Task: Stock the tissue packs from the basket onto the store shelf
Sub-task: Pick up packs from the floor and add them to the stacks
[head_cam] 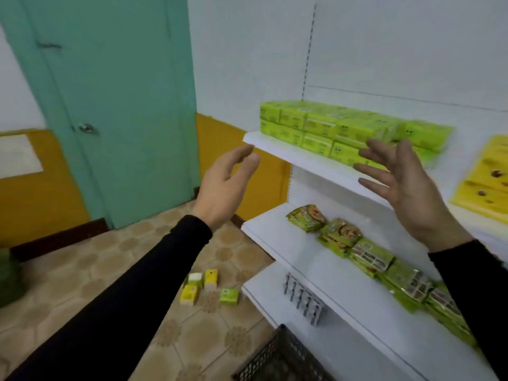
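Observation:
Lime-green tissue packs [324, 127] stand two high in a row along the top white shelf [277, 149]. My left hand [225, 185] hovers empty in front of the shelf's left end, fingers relaxed and apart. My right hand [398, 182] is raised before the row's right part, fingers spread, holding nothing. The dark mesh basket [277, 358] shows only a corner at the bottom edge; its contents are hidden. Several small packs [209, 288], yellow and green, lie on the floor tiles below.
Yellow packs [486, 182] sit on the shelf at the far right. Green snack packets [371, 254] line the middle shelf, blister packs [302, 298] the lower one. A teal door [110, 105] stands to the left, and a green object [8, 281] sits at the left edge.

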